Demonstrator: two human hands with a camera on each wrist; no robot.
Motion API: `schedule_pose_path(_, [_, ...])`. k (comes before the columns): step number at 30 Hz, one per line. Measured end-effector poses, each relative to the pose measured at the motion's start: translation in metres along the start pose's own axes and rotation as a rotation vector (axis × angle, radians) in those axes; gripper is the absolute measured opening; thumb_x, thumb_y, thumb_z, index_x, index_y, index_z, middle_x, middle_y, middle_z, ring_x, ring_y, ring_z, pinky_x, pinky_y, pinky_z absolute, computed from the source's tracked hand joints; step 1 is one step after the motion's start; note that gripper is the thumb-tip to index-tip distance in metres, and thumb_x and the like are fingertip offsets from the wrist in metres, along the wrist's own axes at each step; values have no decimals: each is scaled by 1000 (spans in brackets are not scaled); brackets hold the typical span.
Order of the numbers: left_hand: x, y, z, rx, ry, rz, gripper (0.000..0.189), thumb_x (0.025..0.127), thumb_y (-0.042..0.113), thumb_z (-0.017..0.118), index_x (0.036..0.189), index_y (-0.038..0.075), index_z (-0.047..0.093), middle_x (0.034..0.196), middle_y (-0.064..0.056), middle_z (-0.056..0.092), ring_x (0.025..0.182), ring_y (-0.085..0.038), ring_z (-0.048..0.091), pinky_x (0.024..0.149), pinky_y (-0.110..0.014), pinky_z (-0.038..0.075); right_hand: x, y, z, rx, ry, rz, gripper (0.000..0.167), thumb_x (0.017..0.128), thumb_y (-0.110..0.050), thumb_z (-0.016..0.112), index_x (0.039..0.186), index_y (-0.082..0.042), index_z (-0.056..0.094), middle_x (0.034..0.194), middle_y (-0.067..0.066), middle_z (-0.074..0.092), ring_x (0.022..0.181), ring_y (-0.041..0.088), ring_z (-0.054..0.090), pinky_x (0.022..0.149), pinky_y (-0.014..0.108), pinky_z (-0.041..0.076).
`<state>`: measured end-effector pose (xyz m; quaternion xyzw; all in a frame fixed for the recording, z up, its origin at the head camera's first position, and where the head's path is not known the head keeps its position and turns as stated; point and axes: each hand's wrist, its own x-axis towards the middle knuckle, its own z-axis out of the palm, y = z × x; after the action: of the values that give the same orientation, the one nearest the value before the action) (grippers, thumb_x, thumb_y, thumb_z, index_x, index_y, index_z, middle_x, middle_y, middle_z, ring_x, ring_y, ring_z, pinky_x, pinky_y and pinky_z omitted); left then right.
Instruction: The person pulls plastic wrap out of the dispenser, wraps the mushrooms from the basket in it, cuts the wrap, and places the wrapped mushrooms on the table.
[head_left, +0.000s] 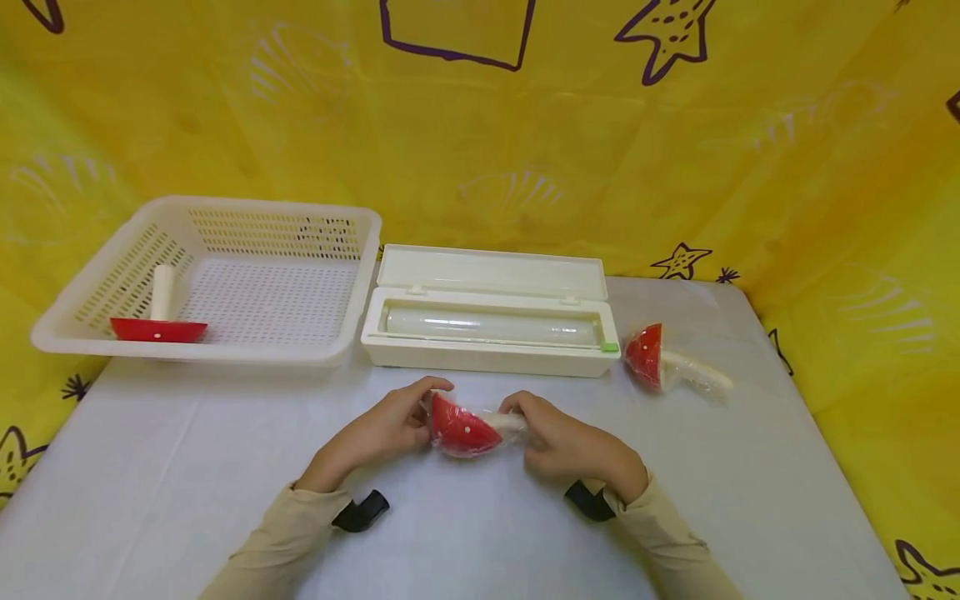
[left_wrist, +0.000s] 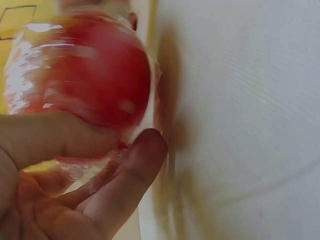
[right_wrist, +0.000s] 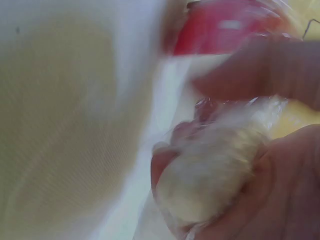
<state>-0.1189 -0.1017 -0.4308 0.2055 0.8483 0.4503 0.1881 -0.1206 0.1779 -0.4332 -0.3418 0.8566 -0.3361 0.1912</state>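
Observation:
A toy mushroom with a red, white-dotted cap and a white stem lies sideways between my hands, wrapped in clear plastic film. My left hand grips the cap end; in the left wrist view its thumb and fingers pinch the film close to the shiny cap. With curled fingers, my right hand holds the stem, and the wrapped stem end shows between thumb and fingers in the right wrist view. Both hands are close over the white table. Part of the stem is hidden by the right fingers.
Behind the hands stands an open cling film box with a film roll and a green slider. A second wrapped mushroom lies right of it. At left, a white basket holds another mushroom, cap down.

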Motion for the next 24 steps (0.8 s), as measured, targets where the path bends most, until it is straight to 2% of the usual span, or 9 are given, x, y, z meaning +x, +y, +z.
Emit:
schedule_pose_path(2, [-1,1,0,-53,-32,-18,58,85,-8,53,141,4,44,111,-11,66,99,-20,64,81,-27,52,-1,2,-1,-41,29,-26,47,80,14,46,125,-1,45,121,12,55,111,22,51,99,39,47])
schedule_pose_path(4, [-1,2,0,-84,-53,-35,57,90,-3,49,145,6,41,121,-11,63,107,-21,61,87,-29,49,0,4,-1,-92,60,-57,46,80,17,42,124,2,46,124,15,56,115,25,52,101,44,47])
schedule_pose_path(7, [-1,4,0,-112,-80,-38,55,95,5,44,150,6,38,132,-11,58,114,-21,55,93,-30,45,0,8,-2,-143,96,-86,45,81,19,44,122,2,49,120,15,59,111,25,55,98,43,49])
schedule_pose_path(10, [-1,5,-1,-127,-112,-7,53,101,13,41,153,2,33,138,-15,55,119,-24,52,99,-31,43,-1,10,-3,-159,109,-101,44,80,20,47,119,0,52,115,13,61,105,23,55,93,39,50])
schedule_pose_path(13, [-2,4,-2,-136,-133,16,55,104,19,42,154,-1,29,144,-17,52,127,-26,50,106,-35,41,-1,11,-6,-152,95,-101,41,81,19,50,117,-2,54,112,11,62,103,22,55,92,37,51])
schedule_pose_path(17, [-1,3,-2,-157,-137,16,56,105,22,44,153,-2,28,144,-19,51,129,-28,49,109,-45,39,-4,12,-13,-91,37,-49,36,86,7,62,119,-3,56,112,8,63,100,17,56,91,32,51])
schedule_pose_path(20, [-1,3,-2,-175,-139,-18,59,104,24,46,154,-2,27,140,-18,54,128,-28,51,109,-47,39,-8,13,-20,-50,2,-28,37,88,-3,69,123,-3,58,114,7,64,99,15,56,89,29,50])
schedule_pose_path(22, [-1,3,-1,-187,-151,-44,62,103,27,48,154,-1,26,137,-17,55,127,-28,52,110,-48,39,-11,14,-23,-49,-5,-37,36,89,-5,68,124,-3,59,115,7,65,100,16,57,90,29,50])
schedule_pose_path(24, [-2,3,0,-196,-167,-69,66,103,32,50,155,2,24,141,-16,53,131,-29,51,112,-49,38,-12,15,-26,-68,-1,-49,33,90,-5,67,122,-3,62,114,8,66,100,17,59,90,30,51])
